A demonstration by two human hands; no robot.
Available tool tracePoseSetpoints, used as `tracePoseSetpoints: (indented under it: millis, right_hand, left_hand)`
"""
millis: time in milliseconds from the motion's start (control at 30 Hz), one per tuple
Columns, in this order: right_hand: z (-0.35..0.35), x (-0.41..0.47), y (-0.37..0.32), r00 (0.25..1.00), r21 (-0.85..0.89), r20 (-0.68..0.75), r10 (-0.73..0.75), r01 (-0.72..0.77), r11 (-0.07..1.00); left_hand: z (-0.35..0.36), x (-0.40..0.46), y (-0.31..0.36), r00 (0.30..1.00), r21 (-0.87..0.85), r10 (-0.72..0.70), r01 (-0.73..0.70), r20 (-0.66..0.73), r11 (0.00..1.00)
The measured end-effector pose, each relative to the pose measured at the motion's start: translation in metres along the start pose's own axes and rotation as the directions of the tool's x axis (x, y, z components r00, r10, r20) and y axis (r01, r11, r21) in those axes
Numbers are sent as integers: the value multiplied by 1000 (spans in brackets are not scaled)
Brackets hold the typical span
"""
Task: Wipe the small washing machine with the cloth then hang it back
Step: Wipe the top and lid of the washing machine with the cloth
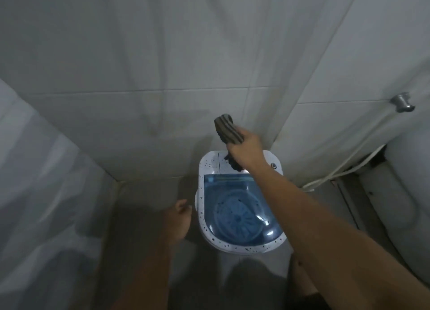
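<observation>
**Cloth gripped above back of washer**

Head view: small washing machine [239, 207] sits on the floor in a tiled corner, white speckled body, blue see-through lid [237, 207] shut, ribbed drum visible through it.

Right hand [245, 150] reaches out above the machine's back panel. Fingers are wrapped tight around the cloth [229, 129], a dark striped rag. Bunched upper end sticks up past the knuckles toward the wall behind the machine; the darker lower end hangs below the fist and reaches the back panel, can't tell if it touches.

Left hand [180, 216] hangs just left of the machine, beside its rim, nothing in it. Fingers loosely curled, apart from the casing.

Right of the machine: a metal wall fitting [401, 101] with a white hose [349, 156] running down to the floor beside it.
</observation>
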State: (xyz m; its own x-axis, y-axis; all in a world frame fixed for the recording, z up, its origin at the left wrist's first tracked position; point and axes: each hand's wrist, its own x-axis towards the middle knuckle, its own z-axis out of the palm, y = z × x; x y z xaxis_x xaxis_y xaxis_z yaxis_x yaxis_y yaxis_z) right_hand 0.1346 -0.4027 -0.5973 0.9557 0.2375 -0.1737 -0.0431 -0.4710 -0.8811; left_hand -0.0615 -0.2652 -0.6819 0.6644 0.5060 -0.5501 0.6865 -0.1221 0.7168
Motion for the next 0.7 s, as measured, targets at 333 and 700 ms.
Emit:
tracePoseSetpoints:
  millis: [333,700]
  right_hand:
    - [53,-31,62,795,-735,452,-405,589,336]
    - [45,13,32,948,-832,196,-253,297,468]
  left_hand:
    - [19,4,-6,995,-512,-35,80,97,855]
    - [32,11,-17,1000,-486,-14,24,25,874]
